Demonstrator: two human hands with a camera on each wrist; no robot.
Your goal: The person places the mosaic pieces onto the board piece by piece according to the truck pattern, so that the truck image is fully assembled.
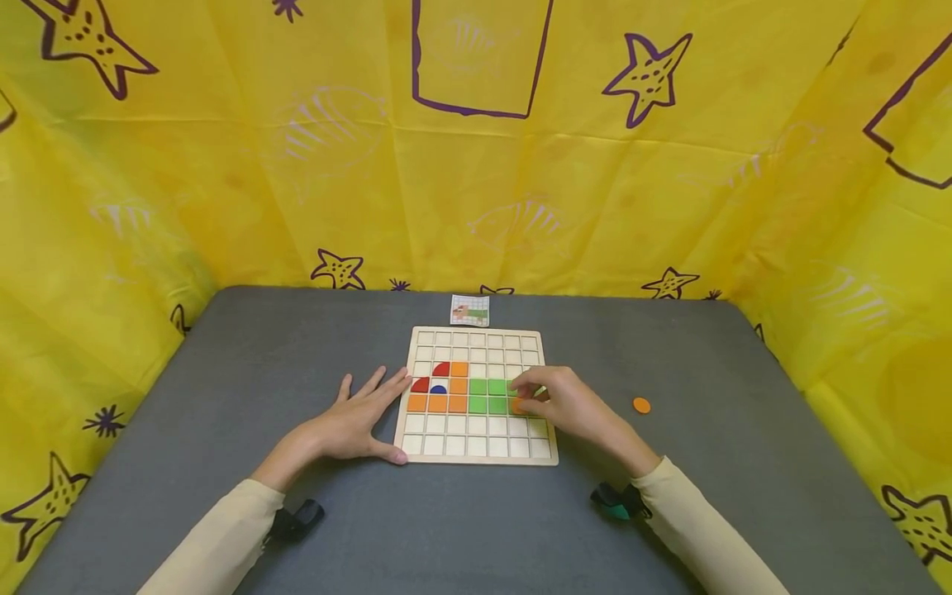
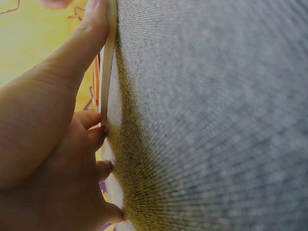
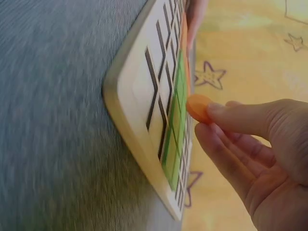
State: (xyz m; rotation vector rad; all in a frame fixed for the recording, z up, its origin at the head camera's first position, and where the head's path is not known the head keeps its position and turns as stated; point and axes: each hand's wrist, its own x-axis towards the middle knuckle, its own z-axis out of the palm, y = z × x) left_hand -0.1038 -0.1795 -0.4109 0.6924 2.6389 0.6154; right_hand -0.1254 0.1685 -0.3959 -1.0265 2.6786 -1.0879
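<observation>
A square wooden grid board (image 1: 476,461) lies on the grey table, partly filled with colored tiles. My left hand (image 1: 345,428) is spread at the board's left side, thumb at the near corner and fingertips along the edge. Over the right part of the grid, my right hand (image 1: 576,405) pinches a round orange disc (image 3: 198,108) between thumb and fingers. The disc is tilted and close over the green tiles (image 1: 487,395). Left of these are orange tiles (image 1: 437,403), red curved tiles (image 1: 421,385) and a white tile with a blue half circle (image 1: 439,387).
Another orange disc (image 1: 641,405) lies on the table to the right of the board. Just behind the board is a small printed card (image 1: 470,311) with a colored grid picture. Yellow patterned cloth (image 1: 476,182) encloses the table at the back and sides.
</observation>
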